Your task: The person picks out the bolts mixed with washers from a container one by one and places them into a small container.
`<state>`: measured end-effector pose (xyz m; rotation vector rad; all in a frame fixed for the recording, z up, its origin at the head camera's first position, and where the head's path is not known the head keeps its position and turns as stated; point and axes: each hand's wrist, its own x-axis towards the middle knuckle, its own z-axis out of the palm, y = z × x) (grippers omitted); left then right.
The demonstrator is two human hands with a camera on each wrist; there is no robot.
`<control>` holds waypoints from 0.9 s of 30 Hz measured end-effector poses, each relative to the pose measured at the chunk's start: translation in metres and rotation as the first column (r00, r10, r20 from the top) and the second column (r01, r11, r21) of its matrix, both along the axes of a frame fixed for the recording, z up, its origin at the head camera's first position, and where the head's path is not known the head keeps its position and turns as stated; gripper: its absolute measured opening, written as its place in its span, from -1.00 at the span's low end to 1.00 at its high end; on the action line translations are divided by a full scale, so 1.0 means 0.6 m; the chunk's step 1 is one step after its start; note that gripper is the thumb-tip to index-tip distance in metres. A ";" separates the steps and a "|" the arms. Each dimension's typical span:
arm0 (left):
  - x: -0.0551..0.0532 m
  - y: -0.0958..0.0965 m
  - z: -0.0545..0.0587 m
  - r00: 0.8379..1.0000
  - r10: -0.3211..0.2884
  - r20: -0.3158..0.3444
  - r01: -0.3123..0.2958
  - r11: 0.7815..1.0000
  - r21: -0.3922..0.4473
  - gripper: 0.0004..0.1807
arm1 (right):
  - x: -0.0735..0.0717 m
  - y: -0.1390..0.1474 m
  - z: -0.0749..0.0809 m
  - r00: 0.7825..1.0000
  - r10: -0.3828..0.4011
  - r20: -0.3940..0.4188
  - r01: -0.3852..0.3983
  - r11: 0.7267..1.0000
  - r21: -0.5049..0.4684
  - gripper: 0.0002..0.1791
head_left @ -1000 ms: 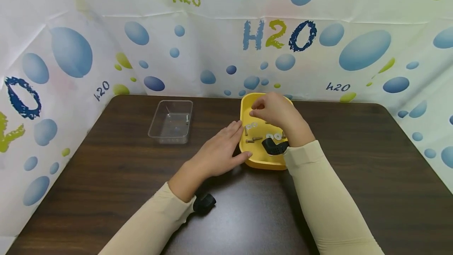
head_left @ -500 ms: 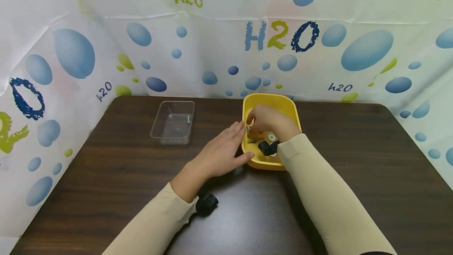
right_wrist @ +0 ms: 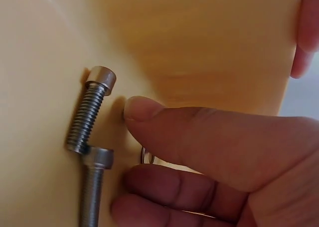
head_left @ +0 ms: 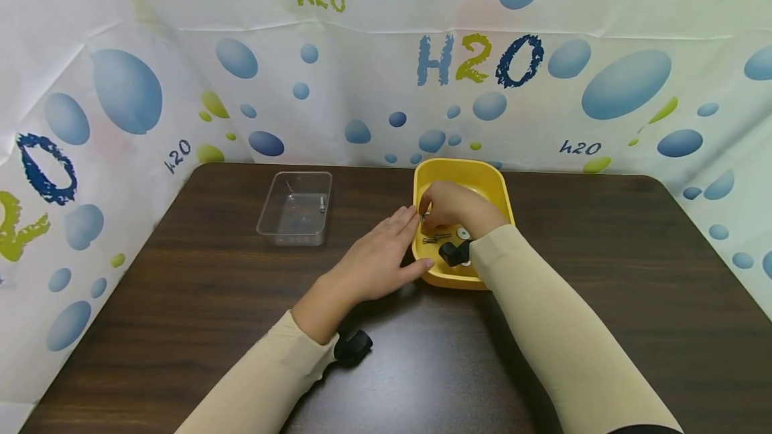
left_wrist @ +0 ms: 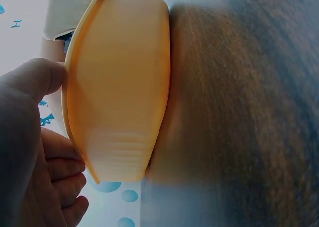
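Observation:
My right hand (head_left: 455,206) reaches down into the yellow tray (head_left: 502,186), its fingers curled near the left wall. A small piece of shiny metal (head_left: 423,218) shows at the fingertips. Between thumb and curled fingers in the right wrist view is a metal edge (right_wrist: 147,155); whether they pinch it is hidden. Two socket-head bolts (right_wrist: 85,117) lie beside the thumb. My left hand (head_left: 376,256) rests with straight fingers against the tray's left side. In the left wrist view its thumb (left_wrist: 42,77) and fingertips touch the rim.
A clear plastic box (head_left: 293,220) stands left of the tray, with one small metal piece (head_left: 322,203) inside. A washer (head_left: 463,233) lies in the tray. Dark wood table (head_left: 603,253) surrounds both containers, and a printed cloth (head_left: 374,59) hangs behind.
My right hand has gone down and a little left into the tray, from above it to the small parts by the left wall. My left hand keeps its place.

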<state>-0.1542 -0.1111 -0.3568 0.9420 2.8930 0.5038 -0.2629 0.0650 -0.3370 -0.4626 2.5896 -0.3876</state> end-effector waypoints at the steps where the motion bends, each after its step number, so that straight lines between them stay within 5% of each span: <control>1: 0.000 0.000 0.000 1.000 0.000 0.001 0.000 1.000 0.001 -0.10 | -0.001 0.000 -0.001 1.000 0.002 -0.002 -0.002 1.000 0.000 -0.57; 27: -0.001 0.001 0.000 1.000 0.003 0.002 -0.003 1.000 -0.005 -0.09 | -0.005 0.004 -0.003 1.000 0.004 0.007 -0.004 0.997 -0.078 -0.83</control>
